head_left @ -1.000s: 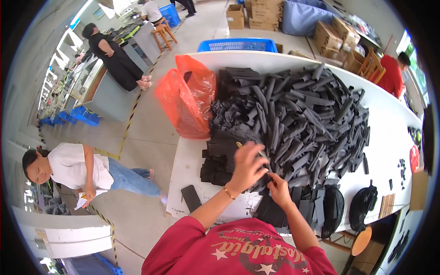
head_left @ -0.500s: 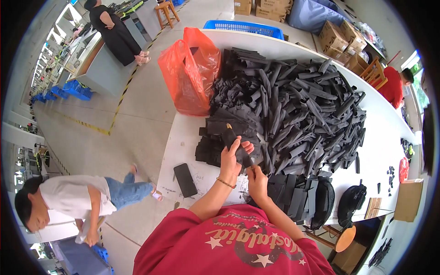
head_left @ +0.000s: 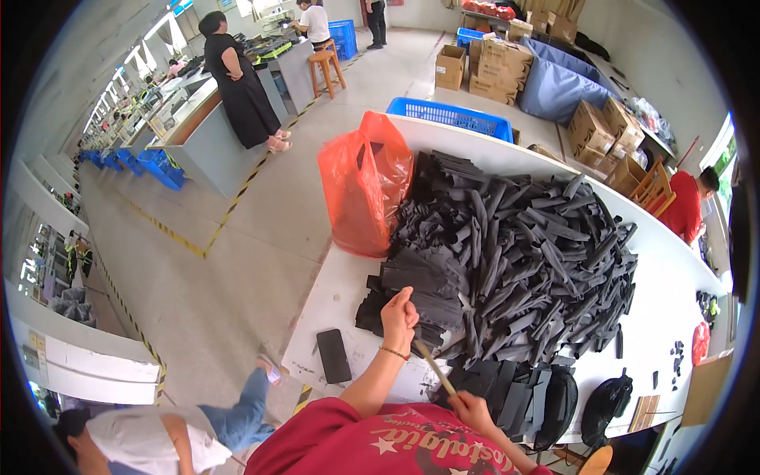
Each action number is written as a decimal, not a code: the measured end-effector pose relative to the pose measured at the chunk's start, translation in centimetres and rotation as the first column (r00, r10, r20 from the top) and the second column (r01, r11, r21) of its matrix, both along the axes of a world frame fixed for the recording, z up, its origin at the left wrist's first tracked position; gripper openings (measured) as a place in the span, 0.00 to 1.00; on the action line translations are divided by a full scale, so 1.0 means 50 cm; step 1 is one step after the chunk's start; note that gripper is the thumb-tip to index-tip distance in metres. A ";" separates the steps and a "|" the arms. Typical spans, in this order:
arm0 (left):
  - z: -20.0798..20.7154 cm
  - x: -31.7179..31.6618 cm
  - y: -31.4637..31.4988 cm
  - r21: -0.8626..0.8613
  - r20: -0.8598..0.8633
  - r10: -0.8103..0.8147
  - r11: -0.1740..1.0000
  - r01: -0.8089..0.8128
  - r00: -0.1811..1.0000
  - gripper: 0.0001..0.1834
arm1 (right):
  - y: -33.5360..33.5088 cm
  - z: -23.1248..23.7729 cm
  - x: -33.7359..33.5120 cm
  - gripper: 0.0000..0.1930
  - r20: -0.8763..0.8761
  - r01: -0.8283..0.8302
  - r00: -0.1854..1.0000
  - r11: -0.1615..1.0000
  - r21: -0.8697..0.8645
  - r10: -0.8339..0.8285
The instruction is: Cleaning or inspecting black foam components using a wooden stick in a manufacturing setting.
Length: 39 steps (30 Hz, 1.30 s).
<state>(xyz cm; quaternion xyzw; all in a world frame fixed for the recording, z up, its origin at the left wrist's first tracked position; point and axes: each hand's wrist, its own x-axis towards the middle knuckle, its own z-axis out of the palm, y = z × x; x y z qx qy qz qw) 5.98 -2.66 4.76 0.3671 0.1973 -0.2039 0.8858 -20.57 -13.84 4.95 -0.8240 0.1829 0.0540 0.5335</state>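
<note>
My right hand [head_left: 473,410] is closed round the lower end of a thin tan stick [head_left: 435,368], which slants up and left toward my other wrist. My left hand [head_left: 400,317] is curled shut above a neat stack of flat black fabric strips [head_left: 416,277]; whether something is inside its fingers is hidden. Beyond and to the right lies a big heap of rolled black fabric pieces [head_left: 538,253]. A red plastic bag [head_left: 366,190] stands at the heap's left. A black phone [head_left: 333,356] lies left of my left wrist.
Flat black pieces [head_left: 507,396] and two black pouches [head_left: 608,413] lie along the near right of the white table [head_left: 317,305]. A blue basket [head_left: 455,117] sits behind the table's raised edge. One person [head_left: 158,435] is close on the left; others are farther off.
My right hand has drawn down and right, pulling the stick out of a black tube. My left hand stays over the stack. The view has tilted up, and the person at left has moved.
</note>
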 end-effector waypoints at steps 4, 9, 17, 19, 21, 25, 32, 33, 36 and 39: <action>-0.010 0.073 0.040 -0.131 0.047 0.101 0.987 -0.094 0.994 0.12 | -0.040 0.013 -0.126 0.12 -0.194 -0.125 0.977 0.978 -0.169 0.092; 0.005 0.045 -0.026 0.019 -0.007 0.095 0.995 -0.095 0.995 0.08 | -0.058 0.056 0.038 0.14 0.123 0.340 0.937 0.934 -0.108 -0.327; -0.074 0.022 0.045 0.152 -0.087 0.164 0.977 -0.150 0.983 0.10 | -0.138 0.022 0.103 0.15 0.192 0.444 0.890 0.881 -0.162 -0.413; -0.089 0.004 0.053 0.177 -0.095 0.150 0.975 -0.131 0.984 0.10 | -0.146 0.015 0.091 0.14 0.162 0.529 0.846 0.838 -0.138 -0.508; -0.094 -0.020 0.043 0.237 -0.114 0.077 0.970 -0.048 0.990 0.10 | -0.167 -0.027 0.054 0.12 0.177 0.616 0.784 0.780 -0.106 -0.595; -0.120 -0.071 0.043 0.334 -0.052 -0.170 0.926 0.178 0.984 0.11 | -0.184 -0.038 -0.033 0.12 0.048 0.660 0.751 0.747 -0.079 -0.658; -0.166 -0.109 0.036 0.490 -0.137 -0.357 0.786 0.376 0.924 0.12 | -0.172 -0.066 -0.274 0.12 -0.022 0.895 0.439 0.435 0.094 -0.898; -0.164 -0.112 0.021 0.495 -0.145 -0.391 0.767 0.408 0.909 0.12 | -0.173 -0.067 -0.304 0.12 -0.054 0.931 0.351 0.343 0.122 -0.935; -0.164 -0.117 -0.022 0.518 -0.153 -0.476 0.707 0.481 0.866 0.12 | -0.129 -0.084 -0.353 0.08 -0.063 0.841 0.540 0.541 -0.015 -0.840; -0.145 -0.115 -0.054 0.510 -0.118 -0.543 0.685 0.520 0.832 0.13 | -0.040 -0.152 -0.353 0.09 -0.036 0.487 0.862 0.845 -0.219 -0.506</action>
